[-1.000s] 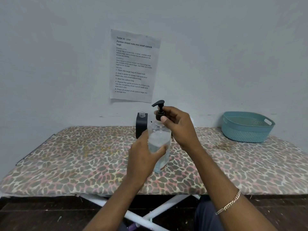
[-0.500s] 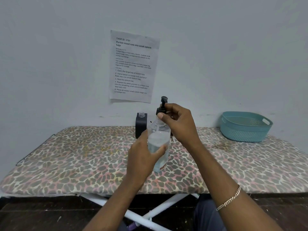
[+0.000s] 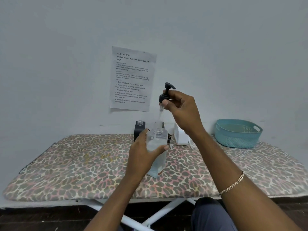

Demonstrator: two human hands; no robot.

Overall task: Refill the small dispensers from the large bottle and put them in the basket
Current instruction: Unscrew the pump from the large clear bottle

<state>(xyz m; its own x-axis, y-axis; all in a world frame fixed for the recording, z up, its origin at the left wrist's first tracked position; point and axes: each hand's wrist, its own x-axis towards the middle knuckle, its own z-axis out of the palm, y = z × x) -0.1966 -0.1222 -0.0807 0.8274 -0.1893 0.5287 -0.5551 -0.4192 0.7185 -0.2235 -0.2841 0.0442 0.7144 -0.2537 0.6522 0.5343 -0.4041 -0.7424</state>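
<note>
A clear large bottle (image 3: 157,157) with liquid stands on the leopard-print board (image 3: 83,164), and my left hand (image 3: 143,157) is wrapped around its body. My right hand (image 3: 181,110) holds the black pump head (image 3: 165,94) lifted above the open neck, its clear dip tube still reaching down into the bottle. Behind the bottle stands a small black dispenser (image 3: 139,129) with its neck open. A small white dispenser (image 3: 180,137) stands behind my right wrist, partly hidden. The teal basket (image 3: 238,134) sits empty at the far right of the board.
A printed paper sheet (image 3: 133,79) hangs on the wall behind the board. The board rests on white crossed legs (image 3: 160,214) over a dark floor. My knee in dark trousers (image 3: 210,214) shows below the front edge.
My right hand has unscrewed the pump head and raised it well above the bottle, drawing the dip tube up. My left hand keeps its hold on the bottle.
</note>
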